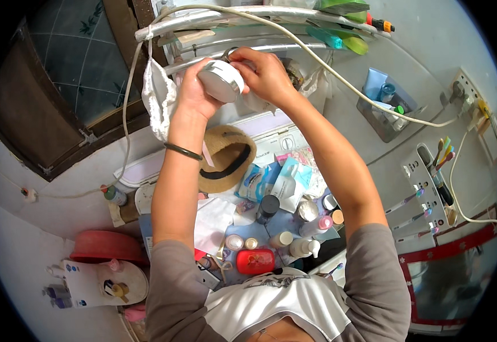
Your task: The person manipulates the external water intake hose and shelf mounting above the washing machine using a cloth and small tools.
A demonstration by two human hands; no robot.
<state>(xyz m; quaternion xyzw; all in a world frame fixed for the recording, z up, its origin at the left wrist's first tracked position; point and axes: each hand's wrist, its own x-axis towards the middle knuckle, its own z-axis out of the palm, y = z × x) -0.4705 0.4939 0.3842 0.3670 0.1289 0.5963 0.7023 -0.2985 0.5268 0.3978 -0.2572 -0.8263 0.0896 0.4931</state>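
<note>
Both of my hands are raised in front of the metal wall rack (220, 17). My left hand (194, 91) is closed around a round white container (221, 81) with a silvery rim, its flat face turned toward me. Just right of it, my right hand (265, 74) has its fingers bent together near a dark ring-shaped thing (227, 54) at the rack. What those fingers hold, if anything, is hidden. A white ruffled cloth (160, 97) hangs from the rack beside my left wrist. Under my forearms lies a brown woven hat (222, 176) with a black band.
Bottles and jars crowd the surface below, among them a dark-capped jar (268, 208), a red box (255, 261) and a pump bottle (304, 247). A pale cable (328, 65) crosses from the rack to the wall socket (469, 94). Toothbrush holder (425, 182) and clear caddy (390, 122) are mounted right.
</note>
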